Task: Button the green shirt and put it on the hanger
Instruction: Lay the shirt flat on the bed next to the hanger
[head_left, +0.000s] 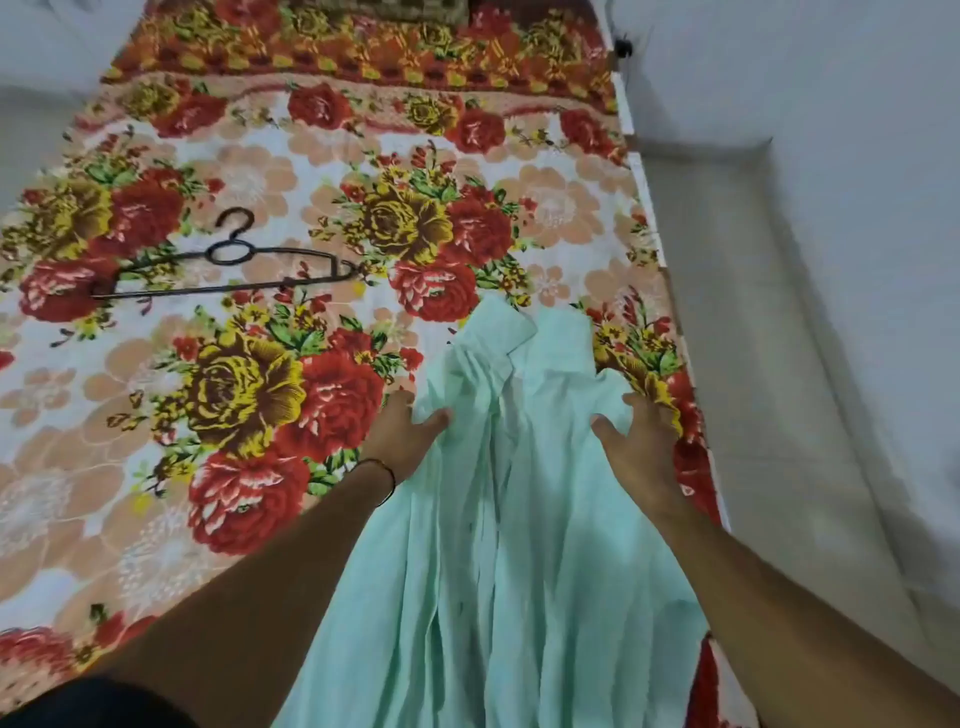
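Observation:
The pale green shirt (498, 519) lies crumpled and lengthwise on the right side of the bed, its collar end pointing away from me. My left hand (402, 431) grips the shirt's left edge near the shoulder. At the right shoulder, my right hand (639, 447) holds the fabric, fingers curled into it. A dark hanger (228, 270) lies flat on the bedspread to the far left, well apart from both hands.
The bed is covered with a floral bedspread (249, 395) in red, yellow and peach. Its right edge (670, 291) runs beside a grey floor and white wall. A dark patterned pillow (384, 10) sits at the far end.

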